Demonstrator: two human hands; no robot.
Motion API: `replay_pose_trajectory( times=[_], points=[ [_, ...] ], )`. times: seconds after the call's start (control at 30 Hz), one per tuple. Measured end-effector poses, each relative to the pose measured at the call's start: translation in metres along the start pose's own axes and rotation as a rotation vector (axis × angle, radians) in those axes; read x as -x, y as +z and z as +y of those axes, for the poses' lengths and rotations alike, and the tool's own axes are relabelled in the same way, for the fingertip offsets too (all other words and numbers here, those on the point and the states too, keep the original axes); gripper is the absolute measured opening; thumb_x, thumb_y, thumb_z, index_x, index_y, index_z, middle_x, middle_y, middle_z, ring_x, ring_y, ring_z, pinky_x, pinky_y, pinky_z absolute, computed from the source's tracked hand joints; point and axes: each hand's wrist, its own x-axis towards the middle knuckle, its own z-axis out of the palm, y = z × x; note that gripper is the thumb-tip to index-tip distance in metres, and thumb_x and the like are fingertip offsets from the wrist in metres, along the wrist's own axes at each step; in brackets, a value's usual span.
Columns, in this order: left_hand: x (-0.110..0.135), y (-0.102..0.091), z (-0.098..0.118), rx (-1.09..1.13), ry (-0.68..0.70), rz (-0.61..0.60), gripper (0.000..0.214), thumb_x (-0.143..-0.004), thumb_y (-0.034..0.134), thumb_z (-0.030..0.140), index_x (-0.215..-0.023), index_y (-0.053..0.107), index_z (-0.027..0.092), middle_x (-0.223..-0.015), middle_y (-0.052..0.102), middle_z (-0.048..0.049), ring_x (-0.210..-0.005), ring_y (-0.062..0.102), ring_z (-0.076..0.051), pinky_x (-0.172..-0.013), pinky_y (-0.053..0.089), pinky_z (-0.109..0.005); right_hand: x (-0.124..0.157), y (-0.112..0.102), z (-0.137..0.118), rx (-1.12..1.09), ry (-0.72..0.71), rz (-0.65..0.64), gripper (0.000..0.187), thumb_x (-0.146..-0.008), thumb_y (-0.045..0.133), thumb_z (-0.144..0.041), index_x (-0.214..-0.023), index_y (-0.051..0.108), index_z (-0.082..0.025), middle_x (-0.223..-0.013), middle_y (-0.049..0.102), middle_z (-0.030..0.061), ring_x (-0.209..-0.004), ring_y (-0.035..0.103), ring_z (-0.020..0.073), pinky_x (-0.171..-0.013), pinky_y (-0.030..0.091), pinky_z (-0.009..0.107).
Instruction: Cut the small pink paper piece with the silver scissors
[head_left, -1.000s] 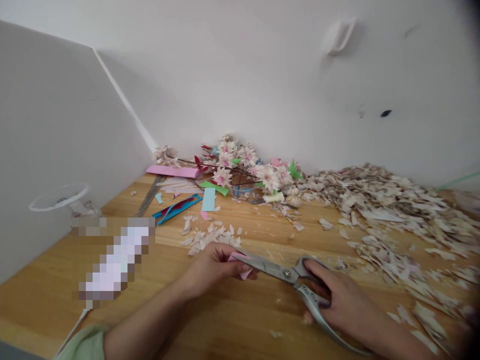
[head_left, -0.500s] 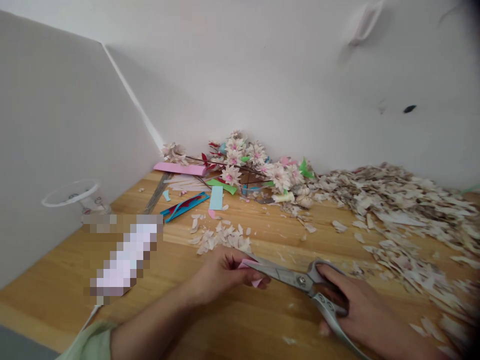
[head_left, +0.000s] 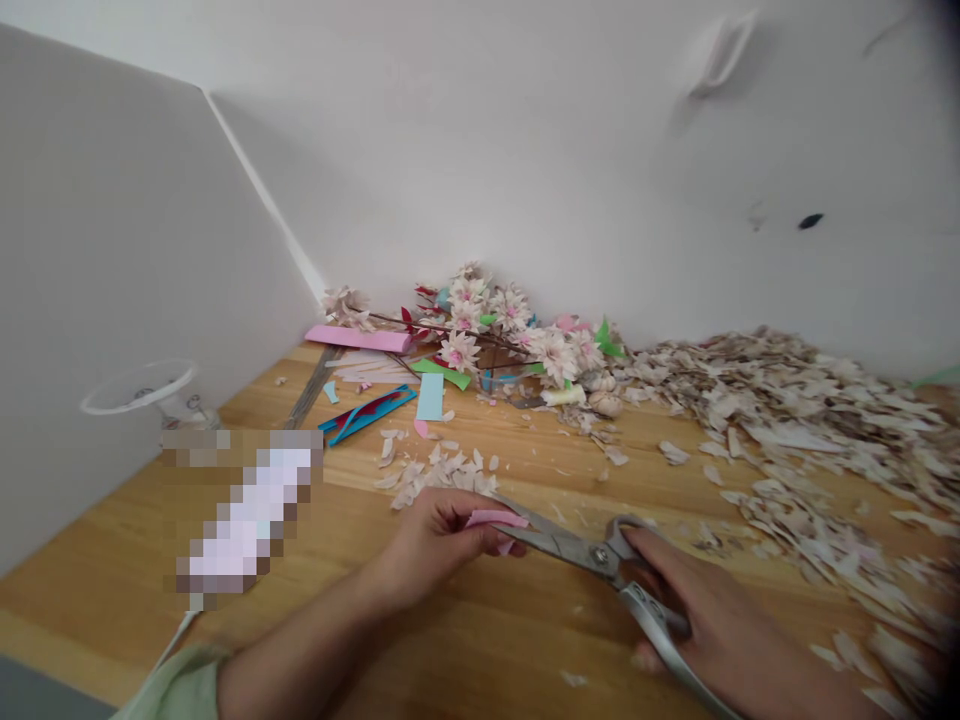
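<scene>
A small strip of pink paper (head_left: 498, 519) is pinched between the thumb and fingers of my left hand (head_left: 442, 540). My right hand (head_left: 716, 615) grips the handles of large metal scissors (head_left: 600, 556), whose blades are parted and point left. The blade tips lie right at the pink strip, close to my left fingertips. Just beyond my left hand is a small heap of pale petals (head_left: 446, 475) on the wooden table (head_left: 337, 640).
Paper flowers on stems (head_left: 465, 320) lie against the wall. A large pile of pale petals (head_left: 780, 410) spreads on the right. Pink paper (head_left: 360, 338), a light-blue paper piece (head_left: 430, 396) and blue strips (head_left: 367, 415) lie behind. A clear plastic cup (head_left: 187, 410) stands left.
The scissor blades have opened around the pink strip, where they were closer together before. The strip has turned slightly in my left fingers; both hands have moved only a little.
</scene>
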Motion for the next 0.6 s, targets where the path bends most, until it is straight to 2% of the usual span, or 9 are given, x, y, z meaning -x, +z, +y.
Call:
replay_pose_trajectory(
  times=[0.17,0.6],
  points=[
    [-0.0004,0.0000,-0.0030,0.001,0.007,-0.008,0.016,-0.065,0.067,0.013,-0.076,0.075,0.021,-0.068,0.074,-0.0011,-0.065,0.064,-0.012,-0.064,0.048,-0.021,-0.0008,0.0005,0.0000,-0.006,-0.001,-0.006,0.065,-0.059,0.071,-0.036,-0.117,0.050,-0.014,-0.121,0.058,0.0187,-0.107,0.056,0.0361,-0.089,0.046,0.047],
    [-0.0017,-0.0010,-0.0079,0.010,0.015,-0.034,0.015,-0.069,0.065,0.014,-0.078,0.075,0.022,-0.067,0.071,-0.0005,-0.061,0.057,-0.008,-0.060,0.043,-0.018,0.0007,-0.0008,-0.0036,0.015,0.004,-0.011,0.059,-0.060,0.071,-0.034,-0.115,0.054,-0.019,-0.117,0.062,0.0157,-0.104,0.059,0.0351,-0.083,0.049,0.043]
  ],
)
